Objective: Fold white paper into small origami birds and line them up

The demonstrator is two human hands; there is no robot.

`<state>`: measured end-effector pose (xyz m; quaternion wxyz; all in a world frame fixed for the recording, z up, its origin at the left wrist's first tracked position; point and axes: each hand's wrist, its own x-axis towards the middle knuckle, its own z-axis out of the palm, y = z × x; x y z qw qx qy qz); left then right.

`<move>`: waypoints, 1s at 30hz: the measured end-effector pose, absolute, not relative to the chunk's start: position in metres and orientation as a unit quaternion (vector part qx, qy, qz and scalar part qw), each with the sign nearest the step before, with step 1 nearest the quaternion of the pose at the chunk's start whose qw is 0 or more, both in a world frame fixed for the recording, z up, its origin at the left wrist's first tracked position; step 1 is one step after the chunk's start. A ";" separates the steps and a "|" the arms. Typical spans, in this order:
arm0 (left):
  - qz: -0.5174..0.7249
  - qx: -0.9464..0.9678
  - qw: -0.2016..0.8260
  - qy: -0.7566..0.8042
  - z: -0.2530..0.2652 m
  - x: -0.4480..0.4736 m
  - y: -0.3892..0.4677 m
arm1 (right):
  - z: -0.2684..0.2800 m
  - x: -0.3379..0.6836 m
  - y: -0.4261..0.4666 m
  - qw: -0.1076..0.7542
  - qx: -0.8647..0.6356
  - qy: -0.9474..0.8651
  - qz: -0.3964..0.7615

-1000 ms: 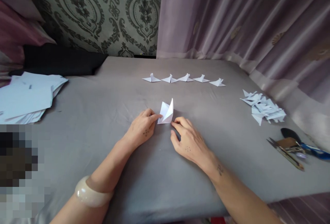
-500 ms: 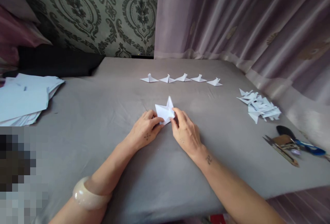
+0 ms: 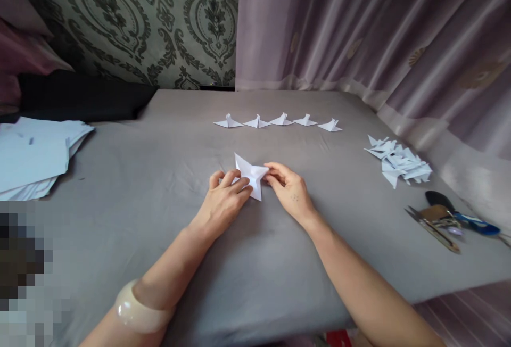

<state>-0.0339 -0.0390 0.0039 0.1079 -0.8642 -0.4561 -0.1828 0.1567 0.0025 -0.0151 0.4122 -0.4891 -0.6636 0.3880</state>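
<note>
A white folded paper, shaped like a four-pointed star, is between my two hands just above the grey cloth. My left hand has its fingers closed on the paper's left side, some of them lying over its middle. With thumb and fingertips, my right hand pinches the point at the right. Beyond my hands, several small folded paper birds stand in a row.
A heap of folded white paper pieces lies at the right, with scissors and a blue-handled tool nearer me. White paper sheets are stacked at the left, before a black cloth. Curtains hang behind the grey-covered table.
The paper has been turned and spread into a four-pointed shape. My left fingers have moved over its middle, and my right hand has shifted from its side to the right-hand point.
</note>
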 end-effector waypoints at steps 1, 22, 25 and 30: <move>-0.181 -0.865 0.112 -0.455 0.004 -0.033 -0.039 | -0.015 0.156 0.002 0.410 -0.484 -0.670 0.385; -0.183 -0.864 0.059 -0.465 0.003 -0.013 -0.042 | 0.007 0.158 -0.052 0.155 -0.565 -0.807 0.073; -0.183 -0.859 0.043 -0.475 0.004 -0.011 -0.042 | 0.007 0.158 -0.049 0.152 -0.566 -0.806 0.079; -0.200 -0.843 0.004 -0.500 0.009 -0.009 -0.040 | 0.004 0.161 -0.045 0.168 -0.567 -0.799 0.112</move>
